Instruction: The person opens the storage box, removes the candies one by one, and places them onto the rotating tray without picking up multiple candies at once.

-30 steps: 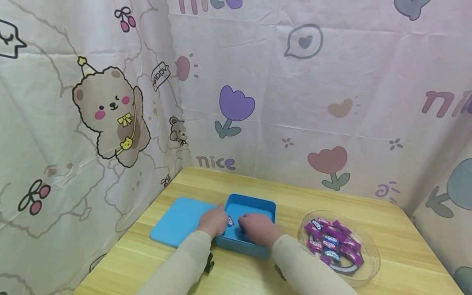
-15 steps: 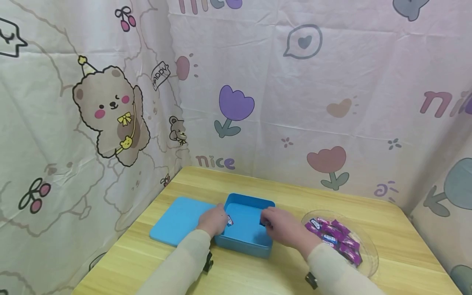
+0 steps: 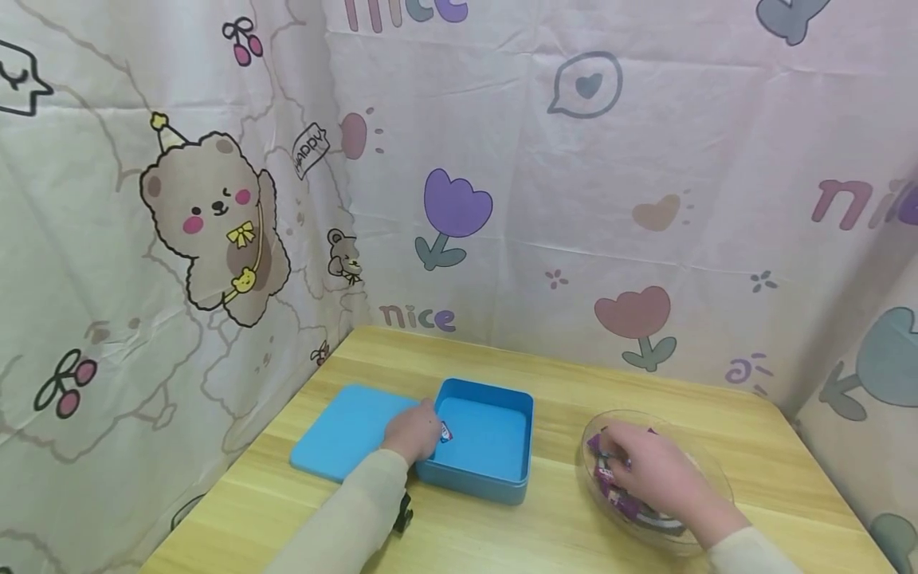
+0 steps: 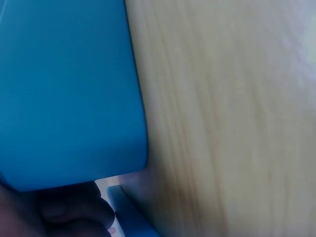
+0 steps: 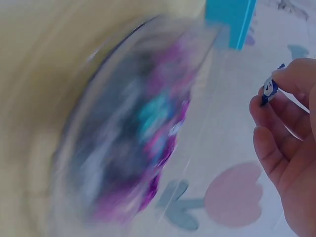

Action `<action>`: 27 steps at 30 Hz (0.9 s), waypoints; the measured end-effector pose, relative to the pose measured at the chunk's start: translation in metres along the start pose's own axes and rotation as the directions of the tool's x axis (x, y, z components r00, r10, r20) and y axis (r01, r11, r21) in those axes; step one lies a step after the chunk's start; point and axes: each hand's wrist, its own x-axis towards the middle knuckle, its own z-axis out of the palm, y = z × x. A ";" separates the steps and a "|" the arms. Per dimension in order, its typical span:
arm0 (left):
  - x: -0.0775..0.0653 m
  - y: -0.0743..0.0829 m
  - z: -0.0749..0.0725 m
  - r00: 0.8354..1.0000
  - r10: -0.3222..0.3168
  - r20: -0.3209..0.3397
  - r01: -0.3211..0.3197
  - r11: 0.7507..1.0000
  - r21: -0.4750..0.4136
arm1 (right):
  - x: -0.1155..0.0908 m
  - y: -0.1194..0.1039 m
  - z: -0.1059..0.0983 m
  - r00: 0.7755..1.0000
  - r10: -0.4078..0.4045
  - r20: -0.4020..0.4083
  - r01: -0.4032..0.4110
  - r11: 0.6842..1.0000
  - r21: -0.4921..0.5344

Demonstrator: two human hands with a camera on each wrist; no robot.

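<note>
My left hand point(image 3: 414, 432) grips the left wall of an open blue plastic box point(image 3: 473, 488); in the left wrist view its curled fingers point(image 4: 79, 212) show beside the blue wall point(image 4: 74, 98). One small wrapped candy point(image 3: 445, 432), red, white and blue, lies inside by that wall. Over a clear round bowl point(image 3: 723, 488) of wrapped candies is my right hand point(image 3: 656, 470). In the right wrist view its thumb and fingers pinch a small candy in a blue wrapper point(image 5: 269, 90). The bowl's candies point(image 3: 625, 504), mostly purple, are partly hidden under this hand.
A flat light-blue lid point(image 3: 344, 430) lies on the wooden table point(image 3: 552, 526) left of the box. Printed cloth curtains point(image 3: 531, 199) hang behind the table and along its left side.
My right hand has moved right, from inside the box across its right wall to over the candy bowl. The left hand stays at the box's left wall.
</note>
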 end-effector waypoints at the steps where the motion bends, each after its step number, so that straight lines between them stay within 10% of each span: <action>1: 0.000 0.000 0.000 1.000 -0.001 0.001 0.001 1.000 -0.003 | -0.006 0.005 -0.001 1.000 0.013 0.004 -0.013 1.000 -0.005; 15: -0.002 0.001 -0.002 1.000 -0.011 0.010 0.011 1.000 -0.009 | -0.056 0.050 -0.010 0.954 0.228 0.194 -0.225 0.974 -0.037; 21: -0.002 0.002 -0.001 1.000 -0.008 0.008 0.008 1.000 -0.020 | -0.065 0.056 -0.004 0.891 0.357 0.280 -0.357 0.933 -0.054; 27: -0.001 0.001 0.000 1.000 -0.006 0.004 0.006 1.000 -0.012 | -0.066 0.056 0.001 0.893 0.355 0.278 -0.353 0.934 -0.057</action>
